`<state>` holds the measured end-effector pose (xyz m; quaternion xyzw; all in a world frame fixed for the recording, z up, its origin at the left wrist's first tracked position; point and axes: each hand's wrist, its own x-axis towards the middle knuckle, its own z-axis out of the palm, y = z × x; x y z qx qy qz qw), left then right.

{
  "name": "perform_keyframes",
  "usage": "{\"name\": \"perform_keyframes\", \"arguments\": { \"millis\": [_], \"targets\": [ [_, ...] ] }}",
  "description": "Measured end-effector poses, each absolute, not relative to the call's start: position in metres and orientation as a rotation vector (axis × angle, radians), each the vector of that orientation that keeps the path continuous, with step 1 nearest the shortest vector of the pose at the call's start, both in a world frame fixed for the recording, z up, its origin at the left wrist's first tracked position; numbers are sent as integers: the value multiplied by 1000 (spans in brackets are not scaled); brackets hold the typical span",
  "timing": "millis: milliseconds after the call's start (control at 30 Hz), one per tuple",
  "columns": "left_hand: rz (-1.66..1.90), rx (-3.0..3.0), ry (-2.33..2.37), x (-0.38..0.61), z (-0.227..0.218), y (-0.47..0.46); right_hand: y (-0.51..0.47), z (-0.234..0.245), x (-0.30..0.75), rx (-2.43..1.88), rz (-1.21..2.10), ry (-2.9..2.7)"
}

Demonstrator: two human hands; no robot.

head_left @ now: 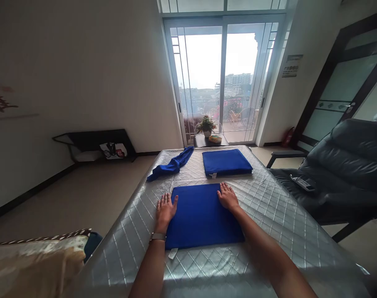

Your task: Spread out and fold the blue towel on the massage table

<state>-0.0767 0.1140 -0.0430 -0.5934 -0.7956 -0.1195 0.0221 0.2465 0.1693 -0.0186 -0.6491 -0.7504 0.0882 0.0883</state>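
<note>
A blue cloth [200, 219], folded into a flat rectangle, lies in front of me on a quilted silver table cover [129, 248]. My left hand [166, 211] rests flat along its left edge, fingers stretched out and thumb on the fabric. At the far right corner, my right hand [228, 196] lies with its fingers extended over the edge. A white label [173, 253] sticks out at the near left corner. Beyond it sits a second folded blue cloth [227, 161], with a small label of its own. To its left is a crumpled blue cloth [172, 166].
A dark recliner [340, 174] holding a power strip [303, 183] stands right of the table. At the far end, a small stand [203, 141] bears a potted plant [207, 125] before the sliding glass door [224, 82]. A beige-covered thing [36, 265] is at lower left.
</note>
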Motion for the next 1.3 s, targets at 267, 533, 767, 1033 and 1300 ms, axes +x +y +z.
{"name": "perform_keyframes", "arguments": {
  "millis": [267, 533, 767, 1033, 1300],
  "targets": [
    [-370, -2212, -2140, -9, -16, 117, 168, -18, 246, -1904, 302, -2210],
    [-364, -2611, -1924, 128, -14, 156, 168, -18, 250, -1894, 277, -2282],
    [-401, -2427, -2093, 89, -30, 158, 171, -20, 248, -1912, 253, -2248],
    [-291, -2127, -2342, -26, -29, 157, 171, -21, 247, -1918, 262, -2238],
    [-348, -2080, -2369, -50, -32, 157, 171, -20, 247, -1929, 256, -2247]
  ]
}}
